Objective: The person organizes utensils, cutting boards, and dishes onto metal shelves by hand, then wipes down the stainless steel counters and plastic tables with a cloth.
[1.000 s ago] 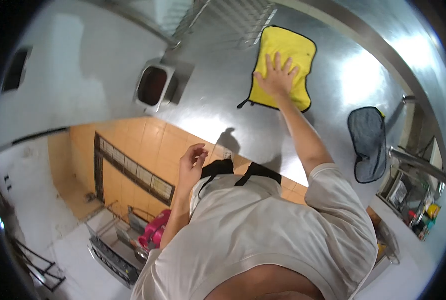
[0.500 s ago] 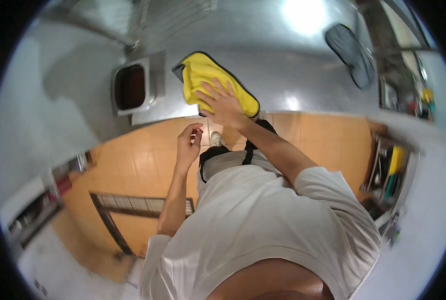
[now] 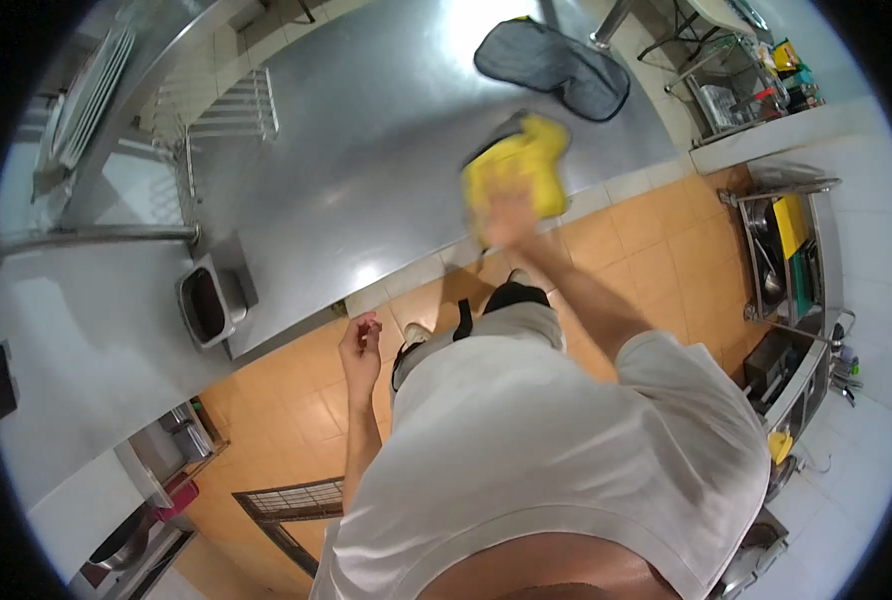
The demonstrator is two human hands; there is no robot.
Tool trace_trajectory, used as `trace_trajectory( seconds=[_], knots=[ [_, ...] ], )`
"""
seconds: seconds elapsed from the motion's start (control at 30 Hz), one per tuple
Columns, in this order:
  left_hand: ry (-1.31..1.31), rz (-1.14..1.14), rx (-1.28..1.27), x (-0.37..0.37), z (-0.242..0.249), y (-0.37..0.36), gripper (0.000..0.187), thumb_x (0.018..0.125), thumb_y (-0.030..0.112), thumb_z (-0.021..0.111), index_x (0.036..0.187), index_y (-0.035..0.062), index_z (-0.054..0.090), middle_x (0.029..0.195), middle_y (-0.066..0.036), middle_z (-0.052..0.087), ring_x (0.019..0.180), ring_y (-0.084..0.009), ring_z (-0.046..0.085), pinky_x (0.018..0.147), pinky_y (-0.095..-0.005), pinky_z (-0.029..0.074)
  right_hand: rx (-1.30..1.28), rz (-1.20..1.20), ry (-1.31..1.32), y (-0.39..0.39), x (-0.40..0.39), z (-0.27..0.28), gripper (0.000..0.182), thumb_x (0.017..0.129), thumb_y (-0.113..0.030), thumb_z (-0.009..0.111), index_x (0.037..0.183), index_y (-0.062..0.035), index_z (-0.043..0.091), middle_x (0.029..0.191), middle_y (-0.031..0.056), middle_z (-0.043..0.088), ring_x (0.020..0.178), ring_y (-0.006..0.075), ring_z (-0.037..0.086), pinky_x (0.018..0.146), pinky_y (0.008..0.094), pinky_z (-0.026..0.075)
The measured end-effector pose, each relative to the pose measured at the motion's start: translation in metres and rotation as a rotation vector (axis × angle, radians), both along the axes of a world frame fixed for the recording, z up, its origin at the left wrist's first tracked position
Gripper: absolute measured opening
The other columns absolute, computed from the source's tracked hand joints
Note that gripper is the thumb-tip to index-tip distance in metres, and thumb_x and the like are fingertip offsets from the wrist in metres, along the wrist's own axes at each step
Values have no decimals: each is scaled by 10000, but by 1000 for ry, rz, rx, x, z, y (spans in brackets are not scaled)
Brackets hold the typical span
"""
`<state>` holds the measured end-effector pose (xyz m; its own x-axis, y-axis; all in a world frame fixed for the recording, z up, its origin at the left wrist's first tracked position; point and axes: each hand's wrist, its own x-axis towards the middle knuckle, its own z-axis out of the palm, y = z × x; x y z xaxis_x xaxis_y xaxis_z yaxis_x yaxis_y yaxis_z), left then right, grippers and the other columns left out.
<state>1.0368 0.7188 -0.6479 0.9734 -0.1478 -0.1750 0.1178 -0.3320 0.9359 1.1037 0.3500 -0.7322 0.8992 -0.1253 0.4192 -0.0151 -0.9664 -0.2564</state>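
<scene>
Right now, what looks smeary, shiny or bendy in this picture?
In the head view, the right hand and yellow cloth are blurred, while the left hand looks clearer; in the same head view, white glare shines on the metal table; and, again in the head view, straight edges bend and the corners go black.

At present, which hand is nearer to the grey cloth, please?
Right: the right hand is on the yellow cloth, just short of the grey cloth; the left hand is farther away, off the table.
</scene>
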Motion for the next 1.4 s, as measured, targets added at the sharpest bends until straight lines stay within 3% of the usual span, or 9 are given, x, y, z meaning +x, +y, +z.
trace_trajectory(
  seconds=[0.07, 0.23, 0.4, 0.63, 0.87, 0.97, 1.07, 1.17, 1.4],
  knots=[
    [4, 72, -72, -2, 0, -52, 156, 975, 41, 572, 1109, -5, 638, 909, -22, 658, 851, -96, 616, 746, -240, 497, -68, 290, 178, 46, -4, 12, 617, 965, -540, 406, 1531, -305, 336, 1621, 66, 263, 1475, 459, 174, 1159, 675, 95],
    [-57, 41, -112, 20, 26, -162, 149, 984, 41, 560, 1104, -8, 634, 945, -27, 646, 877, -87, 594, 767, -230, 487, 93, 603, 281, 4, -8, 35, 563, 961, -470, 492, 1496, -320, 407, 1616, 26, 276, 1485, 352, 227, 1175, 619, 150],
    [-24, -13, -10, 3, 25, -188, 160, 978, 27, 566, 1126, 23, 624, 965, -35, 637, 883, -116, 605, 798, -274, 504, 53, 187, 168, -176, -45, 25, 564, 945, -394, 557, 1486, -309, 423, 1594, 25, 305, 1489, 307, 219, 1182, 599, 146],
    [-39, -77, -43, 20, 18, -229, 162, 959, -12, 562, 1090, -3, 657, 970, -65, 678, 896, -129, 646, 795, -259, 517, -58, -385, 220, -325, -29, 30, 582, 953, -395, 510, 1481, -160, 437, 1588, 110, 291, 1434, 418, 279, 1109, 659, 229],
    [-260, -571, 16, 143, 22, -365, 167, 956, 45, 569, 1103, 21, 643, 1001, -108, 663, 856, -205, 645, 744, -301, 512, -171, -155, 596, -215, -41, 43, 604, 958, -467, 475, 1472, -151, 452, 1621, 106, 232, 1457, 449, 217, 1134, 671, 178],
    [-438, -704, 113, 195, 1, -416, 180, 953, 49, 534, 1091, 6, 642, 1036, -123, 648, 877, -280, 630, 780, -331, 501, -39, -64, 392, -212, -54, 50, 619, 956, -465, 491, 1503, -189, 402, 1617, 111, 240, 1465, 434, 206, 1138, 650, 194],
    [-580, -796, 193, 225, -23, -462, 233, 933, 72, 537, 1132, 17, 644, 1136, -125, 632, 1025, -316, 584, 880, -420, 468, -50, -277, 380, -275, -49, 25, 627, 959, -451, 503, 1524, -221, 358, 1605, 124, 261, 1462, 429, 214, 1138, 634, 210],
    [-724, -776, 356, 223, -24, -497, 307, 941, 151, 541, 1210, 37, 633, 1246, -101, 608, 1104, -322, 536, 942, -467, 422, -170, -344, 409, -346, -18, 34, 581, 978, -450, 478, 1438, -97, 475, 1570, 153, 323, 1436, 456, 256, 1124, 638, 237],
    [-598, -594, 831, 172, 12, -513, 441, 914, 308, 595, 1294, 85, 607, 1341, -31, 579, 1151, -314, 495, 957, -476, 388, -40, -68, 273, -417, 111, 25, 554, 966, -435, 506, 1326, -20, 573, 1540, 158, 369, 1435, 468, 249, 1125, 642, 237]
  ],
)
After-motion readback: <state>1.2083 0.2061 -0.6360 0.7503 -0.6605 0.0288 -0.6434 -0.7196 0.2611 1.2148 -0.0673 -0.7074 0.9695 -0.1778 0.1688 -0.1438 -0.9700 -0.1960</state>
